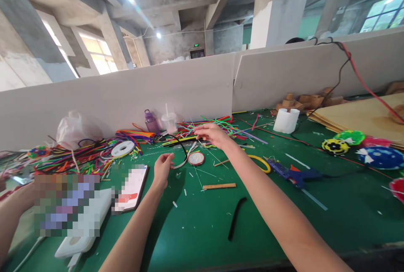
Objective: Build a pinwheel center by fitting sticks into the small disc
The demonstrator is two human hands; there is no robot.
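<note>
My left hand (163, 170) is just above the table, fingers curled and pinched together; what they hold, if anything, is too small to make out. A narrow white strip (180, 164) curves from beside its fingertips up toward my right hand (212, 135). Further forward, that hand reaches over a heap of colourful pipe cleaners (221, 125), thumb and fingers drawn together around something I cannot make out. A black pipe cleaner (182, 143) arcs between the hands. Below them lies a small round dish (196, 158) with a red rim and white contents.
A phone (134, 190) and white power bank (85, 225) lie left, near another person's arm (14, 209). A wooden stick (219, 186), bent black pipe cleaner (236, 218) and blue glue gun (292, 173) lie nearer right. Behind stand a purple bottle (152, 122), cup (170, 123) and white partition (126, 99).
</note>
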